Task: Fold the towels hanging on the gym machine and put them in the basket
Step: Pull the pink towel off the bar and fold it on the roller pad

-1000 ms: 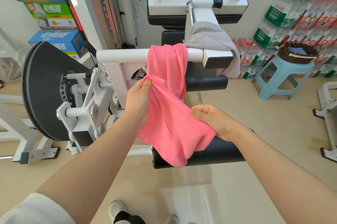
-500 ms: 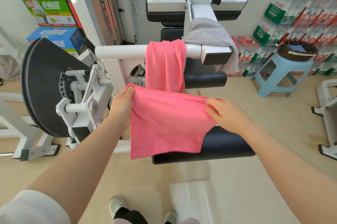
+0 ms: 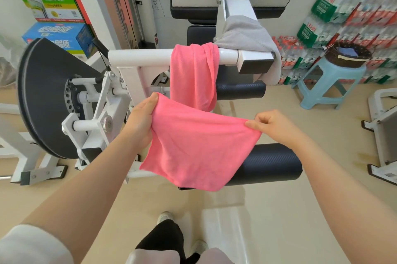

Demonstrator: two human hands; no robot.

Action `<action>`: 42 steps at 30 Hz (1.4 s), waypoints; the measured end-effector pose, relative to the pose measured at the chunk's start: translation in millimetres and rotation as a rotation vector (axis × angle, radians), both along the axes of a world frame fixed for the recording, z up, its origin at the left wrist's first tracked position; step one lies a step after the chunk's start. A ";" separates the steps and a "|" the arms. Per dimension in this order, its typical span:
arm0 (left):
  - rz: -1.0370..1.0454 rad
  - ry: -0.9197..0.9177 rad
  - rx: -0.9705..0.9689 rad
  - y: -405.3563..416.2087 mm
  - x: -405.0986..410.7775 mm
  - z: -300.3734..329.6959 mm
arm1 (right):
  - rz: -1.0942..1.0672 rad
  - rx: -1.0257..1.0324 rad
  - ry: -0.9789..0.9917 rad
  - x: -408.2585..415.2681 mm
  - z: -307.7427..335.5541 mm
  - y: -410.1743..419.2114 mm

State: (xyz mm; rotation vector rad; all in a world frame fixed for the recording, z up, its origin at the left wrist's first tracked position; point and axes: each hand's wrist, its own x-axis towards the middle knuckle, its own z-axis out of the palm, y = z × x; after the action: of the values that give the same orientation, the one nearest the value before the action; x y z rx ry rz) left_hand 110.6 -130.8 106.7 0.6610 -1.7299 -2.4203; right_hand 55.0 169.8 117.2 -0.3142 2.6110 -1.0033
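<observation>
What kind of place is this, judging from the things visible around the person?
Most likely a small gym, perhaps its storage corner. A white gym machine with black padded rollers fills the middle, towels hang on its bar, and shrink-wrapped packs of bottled water are stacked against the wall.

My arms are bare below a white sleeve (image 3: pixel 28 244) on the left. I see black trousers (image 3: pixel 165 238). My shoes (image 3: pixel 164 216) are pale.
</observation>
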 end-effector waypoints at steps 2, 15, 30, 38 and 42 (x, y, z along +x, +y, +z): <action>0.042 -0.026 0.005 -5.3 -7.0 -1.3 | -0.108 -0.213 -0.119 0.2 -2.7 -0.9; -0.033 0.187 -0.139 -11.6 -54.9 -3.8 | -0.313 -0.302 0.376 -49.6 11.0 -2.3; -0.491 -0.326 -0.613 19.1 38.6 -134.0 | -0.278 -0.166 -0.299 39.9 -134.3 55.0; -0.613 -0.367 -0.737 31.9 47.3 -156.1 | -0.326 -0.126 -0.418 51.7 -163.9 58.1; -0.559 -0.323 -0.764 33.8 26.6 -160.6 | -0.413 -0.199 -0.379 33.3 -166.2 48.6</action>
State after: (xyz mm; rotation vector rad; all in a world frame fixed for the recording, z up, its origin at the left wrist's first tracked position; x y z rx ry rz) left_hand 137.2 -97.0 -53.9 0.5116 -3.0389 -1.6657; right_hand 88.3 218.4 -49.0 0.3570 2.2742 -1.3101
